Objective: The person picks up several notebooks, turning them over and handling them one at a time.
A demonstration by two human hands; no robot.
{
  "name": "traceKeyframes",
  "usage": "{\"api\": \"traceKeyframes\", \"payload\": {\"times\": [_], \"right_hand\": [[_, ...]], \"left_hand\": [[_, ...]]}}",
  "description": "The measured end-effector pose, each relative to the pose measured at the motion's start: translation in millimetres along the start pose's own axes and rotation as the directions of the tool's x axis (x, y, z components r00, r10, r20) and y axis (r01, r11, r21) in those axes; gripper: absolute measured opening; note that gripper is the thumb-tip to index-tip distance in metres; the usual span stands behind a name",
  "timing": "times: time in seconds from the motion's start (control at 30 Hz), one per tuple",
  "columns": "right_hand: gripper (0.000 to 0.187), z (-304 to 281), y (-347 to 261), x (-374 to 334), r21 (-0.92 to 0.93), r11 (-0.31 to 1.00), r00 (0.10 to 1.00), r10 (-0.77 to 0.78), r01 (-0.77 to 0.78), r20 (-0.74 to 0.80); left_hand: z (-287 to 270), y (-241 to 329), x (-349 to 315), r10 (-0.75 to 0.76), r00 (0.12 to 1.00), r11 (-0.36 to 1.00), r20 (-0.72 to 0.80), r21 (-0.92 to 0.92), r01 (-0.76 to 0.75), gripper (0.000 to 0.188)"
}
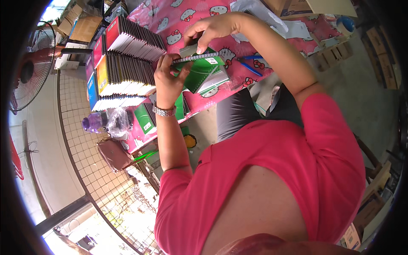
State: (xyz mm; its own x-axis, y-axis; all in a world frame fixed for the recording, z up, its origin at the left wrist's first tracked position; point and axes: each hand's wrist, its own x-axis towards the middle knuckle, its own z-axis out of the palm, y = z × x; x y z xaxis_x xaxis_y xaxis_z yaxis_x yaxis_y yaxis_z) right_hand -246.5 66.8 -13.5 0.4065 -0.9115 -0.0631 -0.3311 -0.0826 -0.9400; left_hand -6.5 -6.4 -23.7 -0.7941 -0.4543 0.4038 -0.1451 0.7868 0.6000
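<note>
A spiral-bound notebook point(196, 57) stands on edge across my front, its wire coil turned up toward me. My left hand point(168, 75), with a metal watch on the wrist, grips its left end between thumb and fingers. From the far side my right hand point(216, 29) curls over it, the thumb by the coil; its fingertips are partly hidden. Below lie green-covered notebooks point(193, 80), with white pages showing at the right. Pliers with blue handles point(250, 67) rest on the table just right of them. A loose end of coil sticks out past the notebook's right end.
Tall stacks of spiral notebooks point(127, 70) stand at the left on the pink patterned tablecloth point(163, 23). More green notebooks point(145, 118), a purple bottle point(94, 122) and a brown pouch point(114, 155) sit nearer. A fan point(32, 70) is far left; cardboard boxes point(293, 7) lie at the back.
</note>
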Motion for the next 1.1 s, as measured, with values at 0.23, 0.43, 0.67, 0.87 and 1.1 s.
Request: {"api": "traceKeyframes", "payload": {"times": [0.23, 0.43, 0.67, 0.87, 1.1], "right_hand": [[0.044, 0.4, 40.1, 13.5, 0.019, 0.996, 0.978, 0.088, -0.086, -0.19], [0.065, 50.9, 189.6, -15.0, -0.356, 0.824, 0.819, 0.206, -0.441, -0.536], [0.068, 161.9, 157.0, -94.0, -0.616, 0.534, 0.677, -0.106, -0.58, -0.728], [0.061, 165.6, 152.4, -130.0, -0.399, 0.815, 0.437, -0.203, -0.421, -0.876], [0.061, 155.8, 10.3, -64.6, -0.497, 0.868, 0.488, -0.435, 0.003, -0.757]], "left_hand": [[-5.1, -13.1, -10.7, -0.005, 0.998, 1.0, -0.061, 0.018, 0.007, 0.025], [12.2, -16.3, -8.6, -0.164, 0.971, 0.961, -0.174, -0.25, 0.118, 0.016], [14.5, -13.3, -26.2, -0.227, 0.944, 0.965, -0.239, -0.183, 0.186, 0.028], [22.4, -37.3, -28.2, -0.306, 0.931, 0.924, -0.198, -0.296, 0.241, 0.034], [27.9, -14.2, -25.3, -0.245, 0.919, 0.939, -0.308, -0.313, 0.145, 0.025]]}}
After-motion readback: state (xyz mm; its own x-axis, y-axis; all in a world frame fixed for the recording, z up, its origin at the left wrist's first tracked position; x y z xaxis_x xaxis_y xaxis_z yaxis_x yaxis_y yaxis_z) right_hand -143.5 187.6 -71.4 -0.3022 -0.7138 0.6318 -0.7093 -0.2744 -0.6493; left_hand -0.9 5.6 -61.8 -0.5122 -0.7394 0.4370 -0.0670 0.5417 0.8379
